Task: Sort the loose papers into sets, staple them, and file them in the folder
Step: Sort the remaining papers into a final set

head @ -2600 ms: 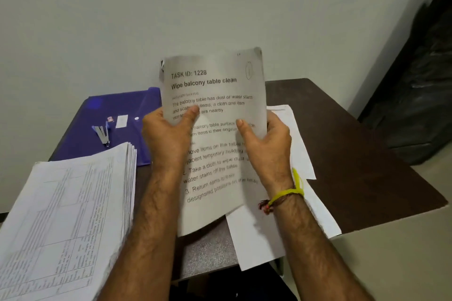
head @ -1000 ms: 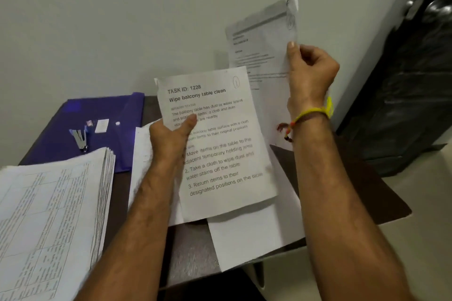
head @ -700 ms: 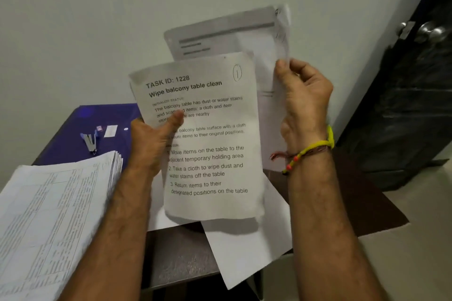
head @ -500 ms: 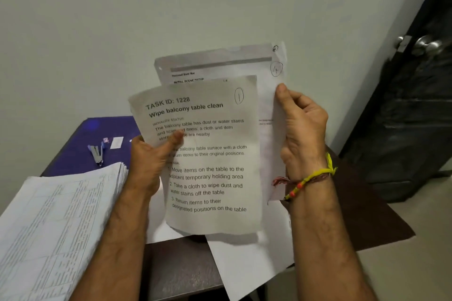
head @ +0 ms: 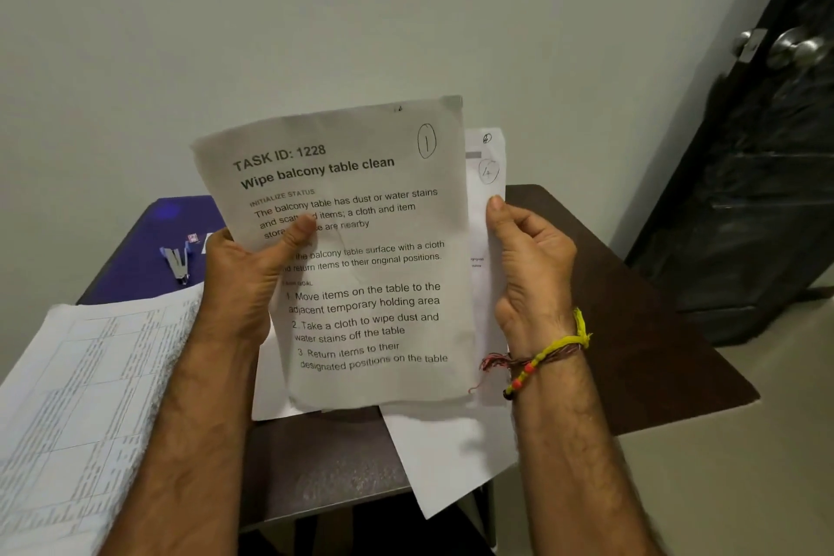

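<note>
Left hand: your left hand (head: 243, 271) holds the front page (head: 365, 257), thumb pressed on the words.
Right hand: your right hand (head: 532, 257) pinches the back page (head: 489, 176) by its edge, tucked behind the front page.
Folder: the blue folder (head: 149, 253) lies on the bench (head: 632, 330), past your left hand.
Stapler: the stapler (head: 177, 264) sits on the folder.
Paper pile: the pile (head: 85, 411) is under your left arm.

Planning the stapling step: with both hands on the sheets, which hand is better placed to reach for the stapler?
Probably the left hand. The stapler lies on the purple folder just beside it, while the right hand pinches the sheets' far edge and could keep holding them.
</note>
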